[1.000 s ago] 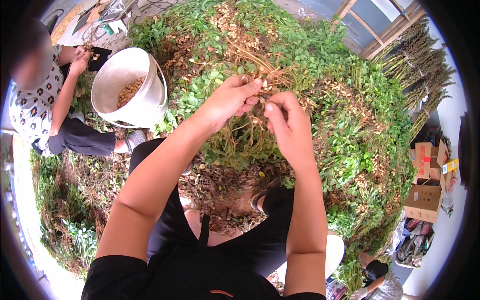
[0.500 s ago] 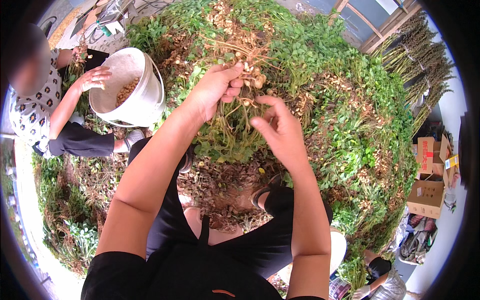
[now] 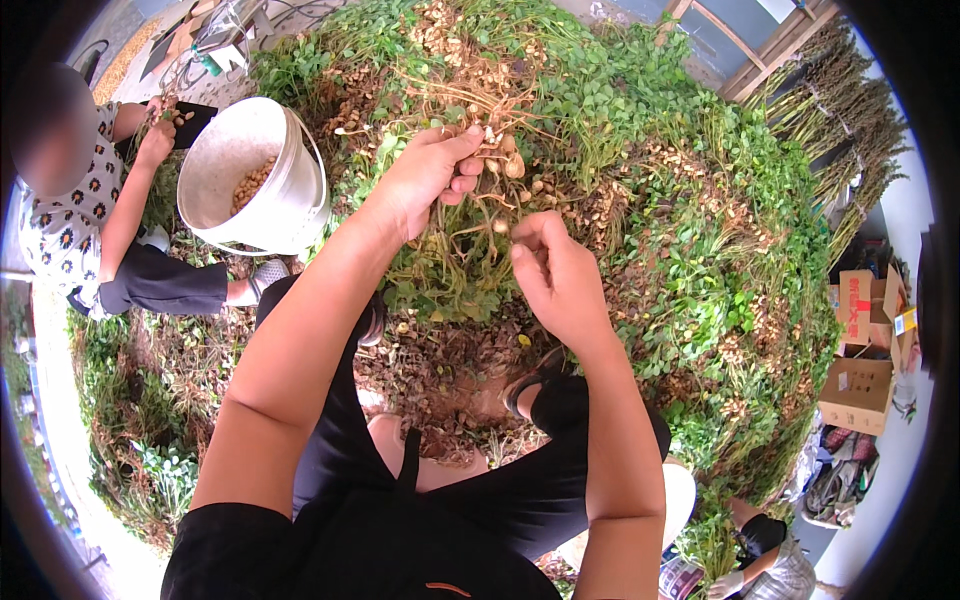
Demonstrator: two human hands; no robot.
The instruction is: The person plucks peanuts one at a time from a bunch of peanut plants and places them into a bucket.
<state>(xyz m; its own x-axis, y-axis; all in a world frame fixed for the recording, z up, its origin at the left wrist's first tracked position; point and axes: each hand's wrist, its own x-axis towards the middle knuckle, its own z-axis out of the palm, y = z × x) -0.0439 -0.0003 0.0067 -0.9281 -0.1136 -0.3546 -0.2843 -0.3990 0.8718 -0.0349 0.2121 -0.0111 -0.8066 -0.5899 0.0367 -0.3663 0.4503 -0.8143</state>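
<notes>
My left hand (image 3: 437,180) is closed around a peanut plant (image 3: 480,105), whose pale roots and pods spread above and beside the fingers. Its leafy stems hang down below the fist. Several pods (image 3: 513,165) dangle just right of my left fingertips. My right hand (image 3: 560,285) is lower and to the right, its fingers curled with the thumb close to the index finger. One pale peanut pod (image 3: 500,226) hangs just left of those fingertips. Whatever the curled right fingers hold, if anything, is hidden.
Heaped peanut plants (image 3: 700,240) surround me. A white bucket (image 3: 295,185) with peanuts inside stands at left, beside a seated person (image 3: 75,225) holding a plant. Another person (image 3: 775,565) works at lower right. Cardboard boxes (image 3: 855,395) and bundled dry stalks (image 3: 840,130) line the right wall.
My right hand has shifted slightly down, its fingers curling closer. My left hand stays nearly still. The seated person's hand has moved from the bucket's mouth back to their plant.
</notes>
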